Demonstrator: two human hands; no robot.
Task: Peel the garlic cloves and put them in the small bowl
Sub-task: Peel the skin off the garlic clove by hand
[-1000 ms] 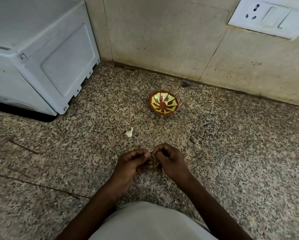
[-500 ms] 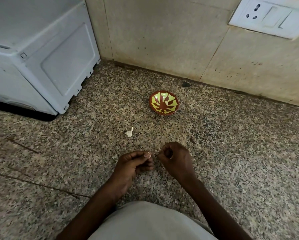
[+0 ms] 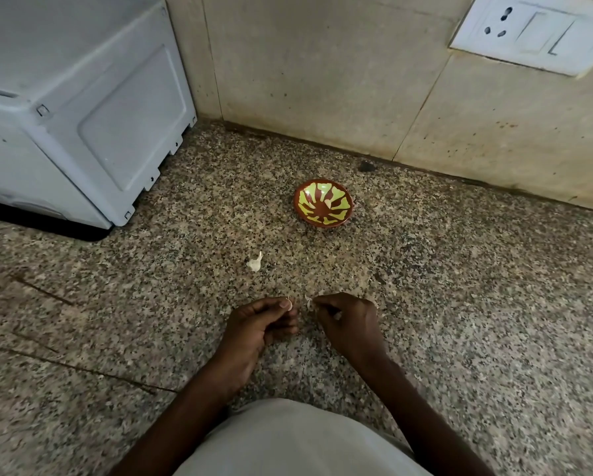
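Note:
A small red-brown bowl with yellow-green markings sits on the speckled counter near the wall, with a small pale piece inside it. An unpeeled garlic clove lies loose on the counter, in front and left of the bowl. My left hand is pinched shut on a garlic clove that its fingertips mostly hide. A short gap to the right, my right hand pinches a wisp of papery garlic skin. Another pale bit shows inside its curled fingers. Both hands hover low over the counter, in front of the loose clove.
A white appliance stands at the back left of the granite counter. The tiled wall behind carries a white socket and switch plate. A dark speck lies near the wall behind the bowl.
My hands, touching at the fingertips a second ago, have drawn slightly apart, the right pulling a strip of skin away. The bowl and loose clove have not moved.

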